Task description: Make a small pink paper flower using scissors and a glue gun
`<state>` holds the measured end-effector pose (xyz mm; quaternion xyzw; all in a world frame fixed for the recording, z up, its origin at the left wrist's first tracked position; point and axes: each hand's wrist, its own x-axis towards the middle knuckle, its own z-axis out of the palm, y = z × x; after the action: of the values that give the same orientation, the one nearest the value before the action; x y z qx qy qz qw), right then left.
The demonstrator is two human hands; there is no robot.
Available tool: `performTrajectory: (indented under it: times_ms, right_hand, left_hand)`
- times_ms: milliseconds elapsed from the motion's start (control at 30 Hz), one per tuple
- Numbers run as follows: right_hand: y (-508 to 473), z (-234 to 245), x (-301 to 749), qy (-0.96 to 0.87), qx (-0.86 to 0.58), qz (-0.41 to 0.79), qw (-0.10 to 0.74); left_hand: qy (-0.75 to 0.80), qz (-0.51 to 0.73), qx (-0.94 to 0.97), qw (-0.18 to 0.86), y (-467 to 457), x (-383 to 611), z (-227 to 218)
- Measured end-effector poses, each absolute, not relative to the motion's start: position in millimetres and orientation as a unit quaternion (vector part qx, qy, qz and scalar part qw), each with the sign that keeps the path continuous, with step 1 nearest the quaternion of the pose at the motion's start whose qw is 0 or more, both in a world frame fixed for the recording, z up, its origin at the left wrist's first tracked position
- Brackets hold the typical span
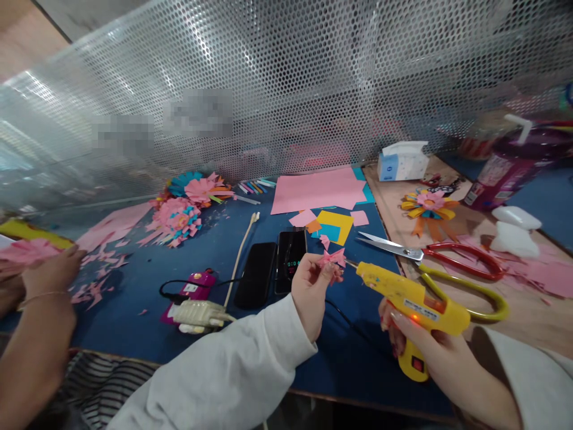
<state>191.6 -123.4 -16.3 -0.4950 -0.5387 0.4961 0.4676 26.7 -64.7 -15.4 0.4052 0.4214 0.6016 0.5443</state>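
Hot glue gun positioned at pink folded paper

The left hand (312,292) holds the pink folded paper (332,257) above the worktop (134,322), near the middle of the scene; its fingers pinch the paper against the thumb. The right hand (432,343) grips the yellow glue gun (394,282); its fingers are wrapped around the handle, and the nozzle points left at the paper; whether the tip makes contact cannot be told.

Two phones (257,275) lie left of the left hand; the scissors (417,254) lie on the far side of the glue gun, blades pointing left; a large pink sheet (317,192) lies farther back, with small coloured cutouts on its near side. Paper flowers (176,218) are grouped far left; a rosette (430,205) lies far right, near a tissue pack (401,166). At the left edge, a co-worker's hand (54,272) holds pink paper petals (29,249).
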Motion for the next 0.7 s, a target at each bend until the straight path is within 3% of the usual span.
performTrajectory:
  times_ms: [400, 600, 700]
  right_hand:
    - [-118, -12, 192, -0.532, -0.473, 0.524, 0.466]
    - [-59, 35, 192, -0.476, -0.479, 0.531, 0.512]
    - [-11, 61, 169, -0.497, -0.443, 0.592, 0.454]
  left_hand:
    - [0.419, 0.602, 0.388, 0.559, -62, 28, -11]
    - [0.386, 0.665, 0.352, 0.533, -56, 21, 16]
    - [0.333, 0.691, 0.349, 0.538, -59, 19, 33]
